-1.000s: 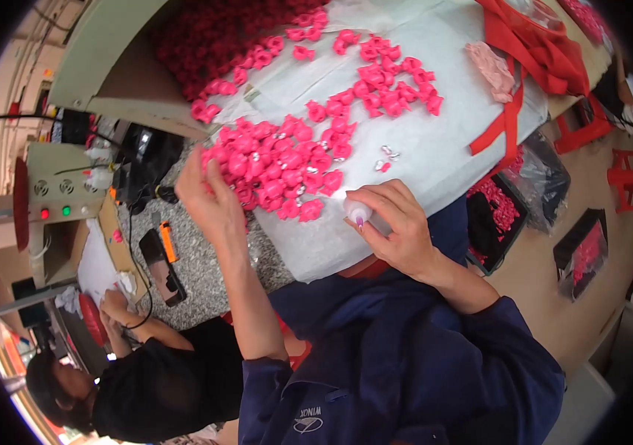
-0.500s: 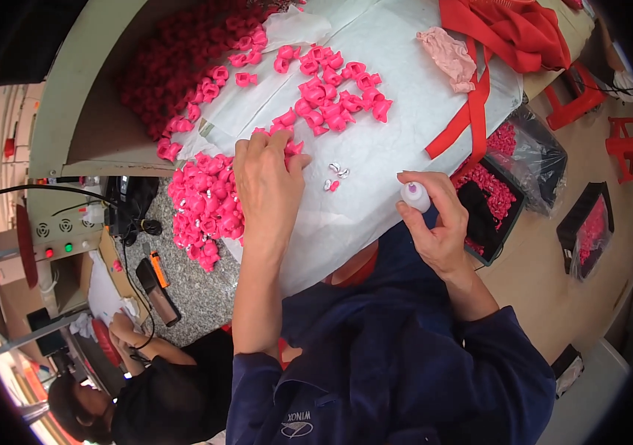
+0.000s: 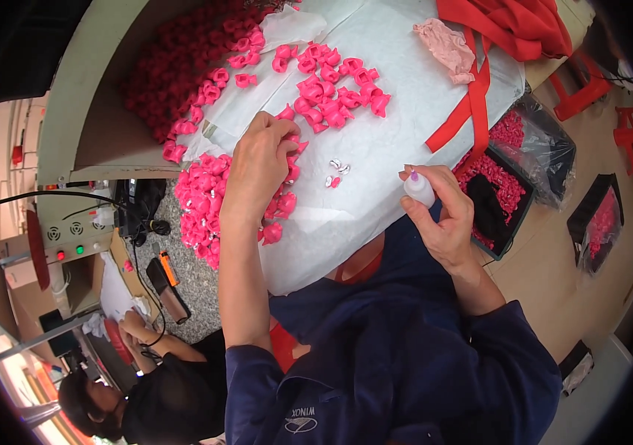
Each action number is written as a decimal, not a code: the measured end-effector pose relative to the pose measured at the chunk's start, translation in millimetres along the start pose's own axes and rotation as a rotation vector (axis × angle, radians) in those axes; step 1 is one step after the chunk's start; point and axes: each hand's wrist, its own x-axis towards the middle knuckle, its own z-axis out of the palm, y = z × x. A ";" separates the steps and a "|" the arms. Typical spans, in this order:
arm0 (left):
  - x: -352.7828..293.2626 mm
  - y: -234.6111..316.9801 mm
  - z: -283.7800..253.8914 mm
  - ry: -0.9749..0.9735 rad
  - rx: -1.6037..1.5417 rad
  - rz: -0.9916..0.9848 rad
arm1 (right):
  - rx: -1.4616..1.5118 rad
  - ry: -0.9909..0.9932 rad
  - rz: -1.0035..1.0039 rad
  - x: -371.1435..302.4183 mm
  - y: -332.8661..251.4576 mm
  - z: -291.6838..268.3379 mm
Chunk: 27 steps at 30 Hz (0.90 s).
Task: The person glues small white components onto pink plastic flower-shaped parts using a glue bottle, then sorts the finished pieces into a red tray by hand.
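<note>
At far left, a co-worker sits beyond the speckled counter, where an orange-handled tool lies. Right of these, a heap of pink cup-shaped pieces rests against the left forearm; silvery bits show among them. Each piece appears thin-walled and light, probably smooth plastic or rubber; a fingertip pinch across the outer wall should suit it, with little pressure lest the rim deform.

The left hand is palm down, its forearm rising almost straight from the lower edge, the fingers curled toward the pink pieces at its right side; whether its grip holds one cannot be told. Above and to the right, looser pink pieces lie on a white sheet, with a few small silvery pieces below them, likely slippery and best pinched by their edges.

Farther right, the right hand closes its grip around a white bottle, thumb opposing fingers, purple tip upward, wrist angled inward. The bottle looks light and squeezable, best held by its body. At right, a dark tray contains more pink pieces.
</note>
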 end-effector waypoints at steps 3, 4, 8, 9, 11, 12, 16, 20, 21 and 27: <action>-2.0 -1.9 -1.6 -0.009 -0.167 -0.090 | 0.085 0.031 0.064 -2.7 -3.3 0.9; -3.8 -0.3 -3.7 -0.007 -0.168 -0.085 | 0.081 0.017 0.073 -2.7 -4.5 1.0; -31.0 11.8 -3.2 0.144 -0.545 -0.180 | 0.165 0.028 0.148 -1.0 -9.4 8.7; -42.8 18.0 0.5 0.155 -0.825 -0.271 | 0.160 0.025 0.146 1.2 -11.9 12.7; -65.3 33.1 11.8 0.197 -0.999 -0.138 | 0.222 0.038 0.165 6.0 -18.1 23.0; -75.8 38.0 19.5 0.217 -1.065 -0.104 | 0.210 0.031 0.167 7.3 -22.3 28.8; -105.8 46.8 40.6 0.202 -1.391 -0.050 | 0.336 -0.008 0.199 6.8 -35.5 54.8; -121.1 58.5 49.3 0.322 -1.713 -0.126 | 0.234 -0.024 0.002 -2.7 -39.8 72.0; -125.7 60.1 50.9 0.322 -1.826 -0.173 | 0.217 -0.002 -0.043 -6.5 -40.8 75.5; -145.0 55.2 54.5 0.403 -1.880 -0.236 | 0.204 -0.054 -0.119 -19.6 -44.1 94.3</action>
